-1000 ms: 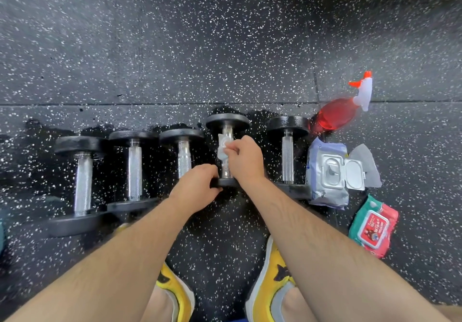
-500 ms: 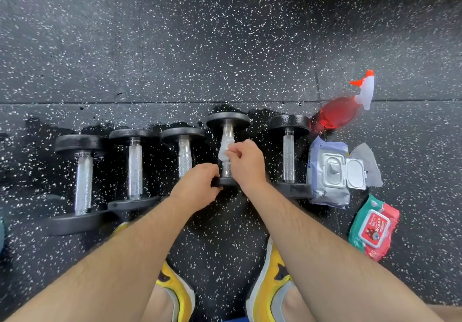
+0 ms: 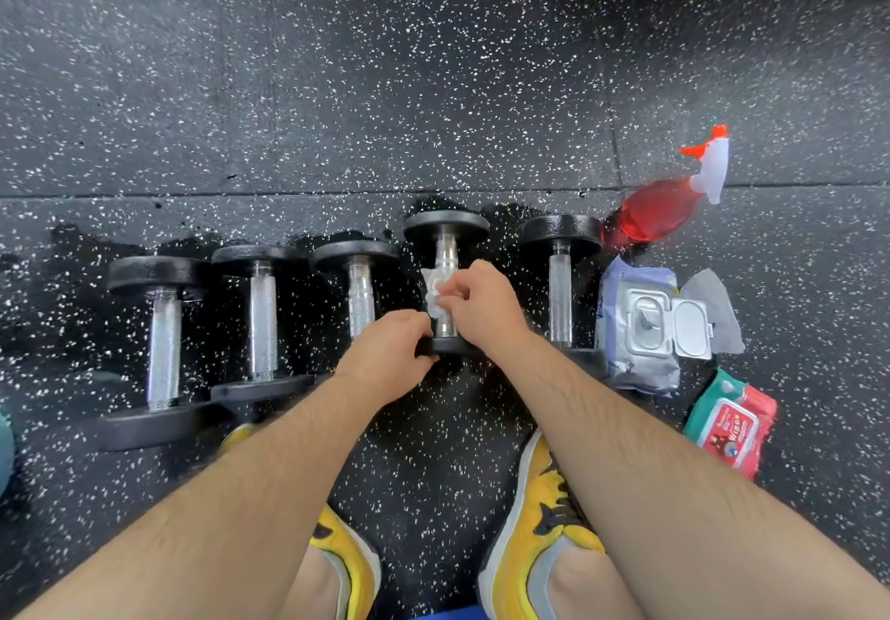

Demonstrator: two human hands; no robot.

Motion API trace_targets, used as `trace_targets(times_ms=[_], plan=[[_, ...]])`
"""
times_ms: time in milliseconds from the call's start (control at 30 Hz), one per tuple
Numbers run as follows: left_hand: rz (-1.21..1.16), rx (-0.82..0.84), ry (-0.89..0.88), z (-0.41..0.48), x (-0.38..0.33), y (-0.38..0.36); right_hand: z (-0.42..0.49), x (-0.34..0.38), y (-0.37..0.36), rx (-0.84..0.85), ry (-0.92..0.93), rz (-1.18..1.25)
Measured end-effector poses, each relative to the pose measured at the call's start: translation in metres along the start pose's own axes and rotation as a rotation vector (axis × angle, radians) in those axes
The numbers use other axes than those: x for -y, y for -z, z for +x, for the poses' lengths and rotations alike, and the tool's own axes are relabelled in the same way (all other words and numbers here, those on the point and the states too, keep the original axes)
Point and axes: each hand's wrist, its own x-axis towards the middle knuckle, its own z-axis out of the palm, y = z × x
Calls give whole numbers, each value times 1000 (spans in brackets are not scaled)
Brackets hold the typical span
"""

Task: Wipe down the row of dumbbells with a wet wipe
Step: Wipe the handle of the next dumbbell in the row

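Several black dumbbells with silver handles lie in a row on the speckled rubber floor. My right hand holds a white wet wipe wrapped against the handle of the fourth dumbbell from the left. My left hand grips that dumbbell's near black end, steadying it. To its left lie three dumbbells, the nearest being the third dumbbell. The rightmost dumbbell lies just right of my right hand.
A red spray bottle lies at the far right of the row. An open wipe pack with a grey used wipe lies beside it, and a red-green wipe pack nearer. My yellow shoes stand below the dumbbells.
My right hand has slid the wipe slightly along the handle of the fourth dumbbell. My left hand stays on the near end.
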Motion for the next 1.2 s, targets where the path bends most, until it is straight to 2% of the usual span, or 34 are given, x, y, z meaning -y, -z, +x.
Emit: trace_targets(times_ms=[133, 233, 300, 500, 633, 800, 900, 1067, 1200], plan=[[-14, 8, 18, 0, 2, 0, -8, -5, 2, 135, -90, 58], [-14, 2, 16, 0, 2, -1, -6, -9, 4, 9, -186, 231], [-7, 3, 15, 1, 3, -1, -9, -9, 0, -17, -239, 319], [-11, 5, 8, 1, 3, -2, -6, -6, 0, -95, -317, 407], [7, 17, 6, 1, 5, -2, -7, -3, -1, 5, -246, 304], [10, 13, 2, 1, 4, -2, -1, 4, 2, 50, -106, 97], [7, 17, 14, 2, 4, -3, -2, 4, 5, 189, -101, 39], [-3, 7, 6, 1, 3, -3, 9, 8, 19, 140, -81, -17], [-1, 7, 11, 1, 4, -3, 1, 6, 16, 266, -82, -11]])
